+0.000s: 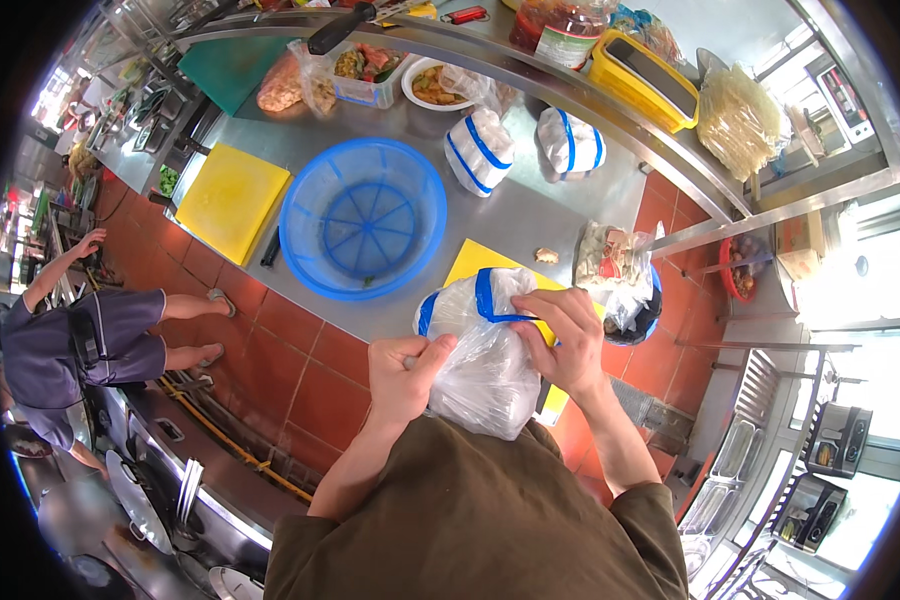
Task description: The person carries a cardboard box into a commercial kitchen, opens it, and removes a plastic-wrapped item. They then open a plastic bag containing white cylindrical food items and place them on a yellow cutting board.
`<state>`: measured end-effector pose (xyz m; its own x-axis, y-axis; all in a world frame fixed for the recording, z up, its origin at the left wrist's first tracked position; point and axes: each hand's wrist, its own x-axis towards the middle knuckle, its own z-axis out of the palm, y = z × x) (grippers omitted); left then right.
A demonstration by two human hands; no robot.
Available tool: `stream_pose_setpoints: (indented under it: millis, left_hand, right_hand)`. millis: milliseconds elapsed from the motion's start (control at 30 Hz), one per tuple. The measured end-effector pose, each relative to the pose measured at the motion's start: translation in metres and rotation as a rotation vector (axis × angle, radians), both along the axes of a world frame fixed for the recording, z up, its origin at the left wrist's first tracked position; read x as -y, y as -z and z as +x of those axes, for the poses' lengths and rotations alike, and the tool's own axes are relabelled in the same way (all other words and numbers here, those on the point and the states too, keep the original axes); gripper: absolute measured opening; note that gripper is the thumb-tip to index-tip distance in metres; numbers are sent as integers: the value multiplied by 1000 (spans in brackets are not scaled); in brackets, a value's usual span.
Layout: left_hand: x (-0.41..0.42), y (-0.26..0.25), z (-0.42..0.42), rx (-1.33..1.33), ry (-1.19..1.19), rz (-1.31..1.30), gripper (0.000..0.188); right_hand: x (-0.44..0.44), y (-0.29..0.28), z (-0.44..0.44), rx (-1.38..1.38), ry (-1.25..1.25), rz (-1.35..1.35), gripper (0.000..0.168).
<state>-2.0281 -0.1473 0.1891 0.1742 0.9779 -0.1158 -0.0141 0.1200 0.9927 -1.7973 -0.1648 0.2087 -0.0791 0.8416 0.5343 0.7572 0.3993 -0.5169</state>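
Note:
Between my hands is a clear plastic bag (487,375) bound with blue tape, its contents whitish and hard to make out. My left hand (409,375) grips the bag's left side, thumb on top. The fingers of my right hand (566,334) pinch a strip of blue tape (514,317) at the bag's upper right. Under the bag lies a yellow cutting board (472,259) at the table's edge. Two similar taped bundles, one (480,154) nearer the middle and another (570,142) to its right, rest farther back on the steel table.
A blue plastic basket (364,281) and a second yellow cutting board (232,195) stand on the left. A bag of pale food (604,259) is at the right. A steel shelf rail (495,49) crosses above the table. Another person (82,337) is at the far left.

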Motion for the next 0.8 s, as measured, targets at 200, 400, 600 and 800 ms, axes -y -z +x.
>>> stream_pose_setpoints:
  millis: [200,400,600,800]
  left_hand:
    - [4,-8,2,-217,138,327,50]
    - [18,-18,-1,-296,284,518,40]
    - [18,-12,-3,-236,200,624,39]
    - [17,-10,-2,-211,264,706,38]
  right_hand:
    - [2,-26,-5,-305,-61,-440,12]
    - [-19,7,14,-981,115,-646,11]
    - [-17,32,23,-885,286,-491,10]
    - [-10,40,23,-707,461,-260,14]
